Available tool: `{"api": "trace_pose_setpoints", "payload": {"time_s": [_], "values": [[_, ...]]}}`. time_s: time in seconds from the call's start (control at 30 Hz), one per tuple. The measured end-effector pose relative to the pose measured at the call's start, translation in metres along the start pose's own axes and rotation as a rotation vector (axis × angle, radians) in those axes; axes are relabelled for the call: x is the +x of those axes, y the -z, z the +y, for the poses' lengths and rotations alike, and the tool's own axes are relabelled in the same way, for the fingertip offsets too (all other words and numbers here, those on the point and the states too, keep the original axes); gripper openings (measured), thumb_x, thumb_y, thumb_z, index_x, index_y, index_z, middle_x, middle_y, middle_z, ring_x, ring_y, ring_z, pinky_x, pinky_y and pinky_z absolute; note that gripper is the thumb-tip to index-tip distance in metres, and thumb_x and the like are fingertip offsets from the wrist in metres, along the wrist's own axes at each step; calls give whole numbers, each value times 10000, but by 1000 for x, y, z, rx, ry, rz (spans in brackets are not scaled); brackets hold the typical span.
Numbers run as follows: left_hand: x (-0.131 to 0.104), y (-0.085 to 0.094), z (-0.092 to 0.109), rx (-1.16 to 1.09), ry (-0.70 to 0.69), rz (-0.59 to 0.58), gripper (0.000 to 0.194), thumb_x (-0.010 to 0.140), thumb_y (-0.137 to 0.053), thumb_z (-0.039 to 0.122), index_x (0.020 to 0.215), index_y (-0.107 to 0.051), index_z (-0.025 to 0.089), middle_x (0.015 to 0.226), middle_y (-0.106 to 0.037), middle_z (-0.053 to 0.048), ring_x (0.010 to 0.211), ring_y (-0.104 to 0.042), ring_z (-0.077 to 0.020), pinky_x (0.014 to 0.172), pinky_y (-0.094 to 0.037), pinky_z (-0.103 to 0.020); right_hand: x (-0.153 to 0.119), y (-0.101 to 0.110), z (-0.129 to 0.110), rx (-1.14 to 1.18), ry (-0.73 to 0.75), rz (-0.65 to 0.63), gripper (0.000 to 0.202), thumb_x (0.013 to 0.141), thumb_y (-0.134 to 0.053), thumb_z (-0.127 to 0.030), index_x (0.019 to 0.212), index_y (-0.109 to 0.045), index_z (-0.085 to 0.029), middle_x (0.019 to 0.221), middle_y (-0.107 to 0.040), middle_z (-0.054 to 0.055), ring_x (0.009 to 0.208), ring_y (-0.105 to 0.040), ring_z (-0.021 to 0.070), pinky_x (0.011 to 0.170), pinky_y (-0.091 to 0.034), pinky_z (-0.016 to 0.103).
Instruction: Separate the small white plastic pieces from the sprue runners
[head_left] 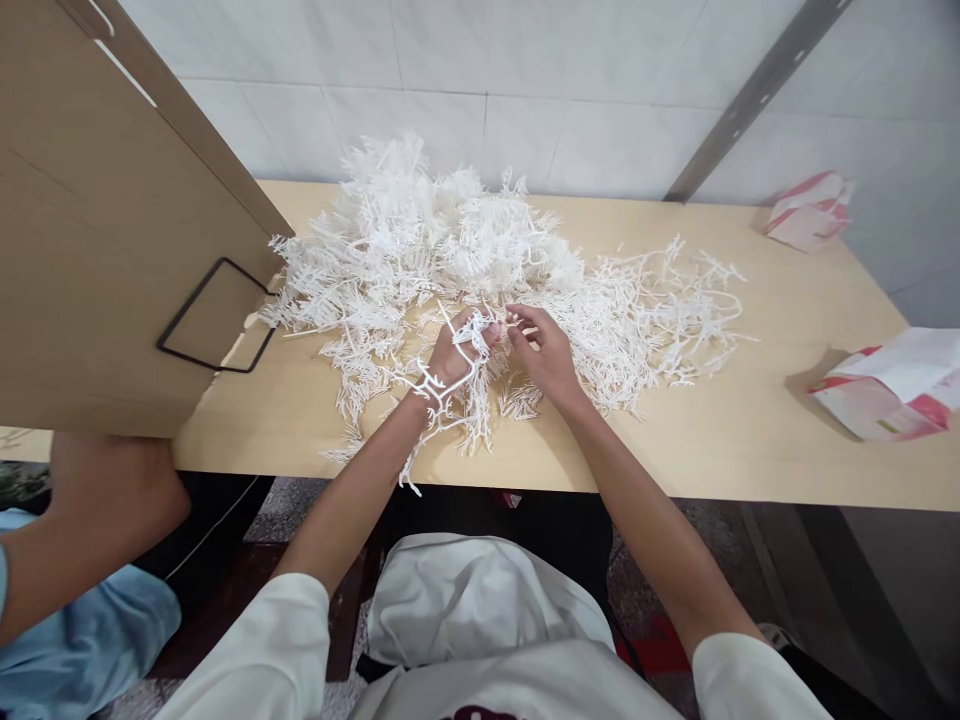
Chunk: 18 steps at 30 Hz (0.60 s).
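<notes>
White branched sprig [439, 390] in one left hand [456, 350]'s closed grip, one right hand [541, 350] half-open.

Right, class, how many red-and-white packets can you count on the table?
2: the far packet near the table's back right corner, the near packet at the picture's right edge. Others may be hidden.

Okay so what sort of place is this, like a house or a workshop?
Probably a small workshop: a big heap of white branched pieces covers a long bench, and someone else's arm shows beyond a cardboard panel.
</notes>
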<state>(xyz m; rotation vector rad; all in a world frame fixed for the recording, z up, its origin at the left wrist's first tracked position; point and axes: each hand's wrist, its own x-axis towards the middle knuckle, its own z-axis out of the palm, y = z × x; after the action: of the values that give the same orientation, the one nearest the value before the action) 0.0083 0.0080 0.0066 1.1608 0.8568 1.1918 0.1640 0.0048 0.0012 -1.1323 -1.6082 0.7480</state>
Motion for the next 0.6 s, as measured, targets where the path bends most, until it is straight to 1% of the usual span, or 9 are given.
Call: {"api": "trace_pose_setpoints", "payload": {"time_s": [0.07,0.13,0.2,0.23,0.3,0.37,0.47,0.53,0.6], "values": [[0,0,-5,140,-86,17,294,776,-711,353,967,-539,211,818,-556,2,677,-529,-108,654,-465,-286,0,1,0,-63,38,35,335,911,-566,-454,1192,-635,-284,1159,-636,62,1009,-602,182,784,-485,303],[0,2,-10,342,-215,42,305,806,-645,251,1081,-514,226,983,-566,-36,864,-569,-147,802,-491,-330,-1,2,-3,-65,46,45,333,921,-543,-475,1182,-635,-289,1139,-636,59,1008,-602,181,793,-485,302],[-1,4,-13,523,-333,43,432,779,-606,141,1179,-471,232,1148,-531,-78,1081,-545,-191,952,-468,-380,-3,2,-7,-36,25,33,328,914,-552,-490,1149,-632,-277,1023,-653,39,904,-610,161,756,-481,288],[-1,5,-15,595,-380,32,498,762,-588,98,1220,-451,236,1213,-504,-96,1163,-515,-207,1002,-449,-397,-4,2,-8,-29,7,13,321,899,-573,-498,1112,-637,-266,951,-656,24,833,-604,148,725,-473,279],[-3,6,-15,699,-445,-15,584,750,-534,43,1285,-421,248,1295,-464,-112,1265,-463,-220,1065,-417,-417,-5,1,-8,-29,-30,-45,299,872,-606,-510,992,-650,-240,833,-651,0,713,-574,127,670,-455,269],[-4,5,-14,739,-472,-81,618,746,-482,15,1312,-417,253,1324,-466,-110,1298,-448,-217,1095,-399,-420,-4,0,-6,-30,-52,-93,297,858,-617,-512,886,-654,-219,794,-656,-4,670,-558,120,648,-448,268],[-4,3,-9,700,-442,-153,570,750,-458,26,1279,-474,238,1271,-544,-90,1233,-512,-211,1078,-414,-412,-2,-1,-2,30,-82,-77,295,857,-618,-502,884,-667,-212,811,-671,0,688,-569,124,665,-462,274],[-5,2,-5,655,-408,-149,485,783,-475,71,1237,-516,238,1217,-587,-75,1163,-554,-206,1037,-439,-400,0,-1,-1,117,-105,-30,285,844,-638,-494,906,-664,-216,841,-675,1,733,-591,128,698,-479,275],[-6,2,-1,605,-405,-116,409,812,-519,138,1207,-533,241,1203,-592,-72,1126,-569,-205,996,-456,-382,2,0,-3,214,-131,9,272,824,-665,-480,901,-644,-221,847,-670,-2,766,-612,131,722,-495,274]]}}
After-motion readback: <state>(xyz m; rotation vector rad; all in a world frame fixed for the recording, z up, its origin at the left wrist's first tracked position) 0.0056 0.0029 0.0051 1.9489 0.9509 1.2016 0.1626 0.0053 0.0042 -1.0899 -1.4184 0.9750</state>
